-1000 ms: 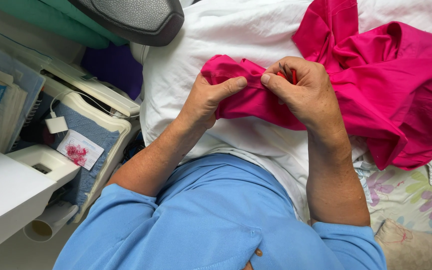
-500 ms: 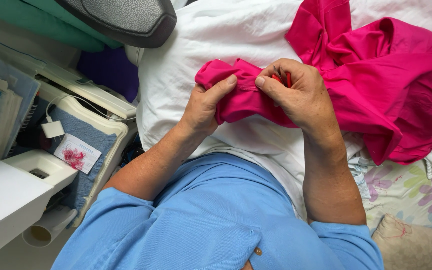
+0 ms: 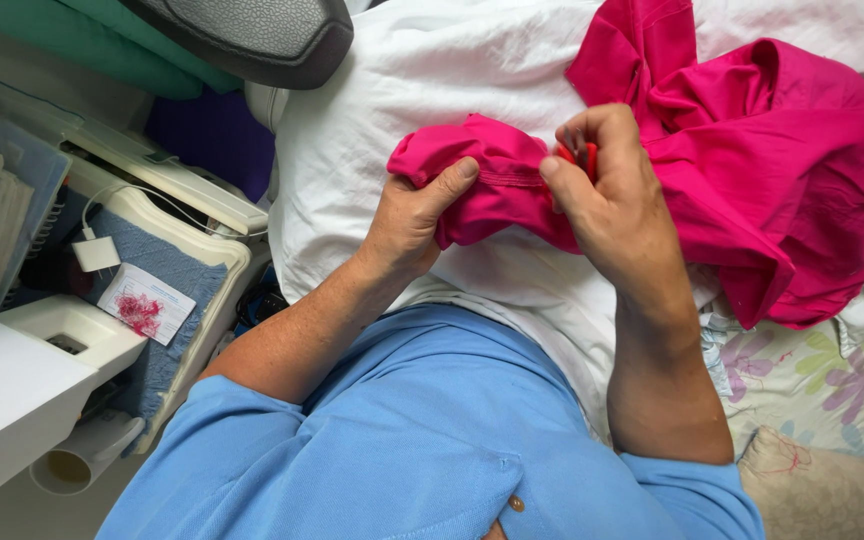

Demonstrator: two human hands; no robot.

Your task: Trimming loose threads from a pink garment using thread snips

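The pink fabric (image 3: 752, 170) lies bunched on a white sheet (image 3: 432, 90), its folded edge drawn toward you between both hands. Your left hand (image 3: 407, 220) pinches that edge, thumb on top, fingers curled tight under the cloth. Your right hand (image 3: 612, 195) grips the same fold just beside it, fingers closed around a small red tool (image 3: 577, 155) that is mostly hidden. To your left stand a white plastic bin (image 3: 222, 250) and a grey chair back (image 3: 252, 35); a floral cloth (image 3: 832, 380) lies at right.
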